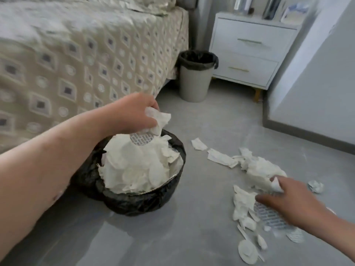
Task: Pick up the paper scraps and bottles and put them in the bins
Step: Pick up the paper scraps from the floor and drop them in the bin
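As it grips tissue [158, 120], the left hand [133, 114] hangs over the bin [180, 150] rim.

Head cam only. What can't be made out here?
Head view:
- Far bin inside: hidden by its own rim, dark.
- Near bin fill below the paper heap: covered.
- Nightstand top items: blurred, cut by top edge.
- Right hand grip on a scrap: motion-blurred, cannot tell.
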Action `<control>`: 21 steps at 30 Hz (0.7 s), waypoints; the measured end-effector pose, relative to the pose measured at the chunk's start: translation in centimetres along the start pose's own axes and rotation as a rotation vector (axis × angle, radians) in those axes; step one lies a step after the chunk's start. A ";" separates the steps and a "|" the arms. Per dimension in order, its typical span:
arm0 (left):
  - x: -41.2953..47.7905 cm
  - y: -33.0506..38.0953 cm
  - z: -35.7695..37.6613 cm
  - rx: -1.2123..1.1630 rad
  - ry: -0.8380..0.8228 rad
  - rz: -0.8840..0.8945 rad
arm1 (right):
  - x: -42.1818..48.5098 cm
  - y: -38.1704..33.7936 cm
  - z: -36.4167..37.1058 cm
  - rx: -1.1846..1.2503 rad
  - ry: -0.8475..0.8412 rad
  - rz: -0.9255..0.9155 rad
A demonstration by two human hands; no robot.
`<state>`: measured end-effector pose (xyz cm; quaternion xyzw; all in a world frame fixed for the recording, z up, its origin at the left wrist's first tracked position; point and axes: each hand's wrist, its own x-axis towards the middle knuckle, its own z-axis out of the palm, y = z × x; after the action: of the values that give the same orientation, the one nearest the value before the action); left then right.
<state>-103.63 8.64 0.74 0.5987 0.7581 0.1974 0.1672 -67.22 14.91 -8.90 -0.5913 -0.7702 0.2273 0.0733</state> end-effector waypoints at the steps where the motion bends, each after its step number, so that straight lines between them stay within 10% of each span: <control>1: -0.2 -1.6 -0.5 0.047 -0.039 -0.015 | 0.2 -2.1 -0.9 0.027 0.032 -0.031; 10: -1.4 -9.6 2.7 0.148 -0.268 -0.197 | 3.6 -21.2 -1.3 0.233 -0.063 -0.386; 21: -2.2 -11.7 2.9 0.257 -0.216 -0.138 | 8.8 -28.4 8.4 -0.029 -0.265 -0.277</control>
<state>-111.53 4.34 -7.56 0.5795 0.7940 0.0214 0.1827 -97.93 15.42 -5.35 -0.4457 -0.8503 0.2796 -0.0068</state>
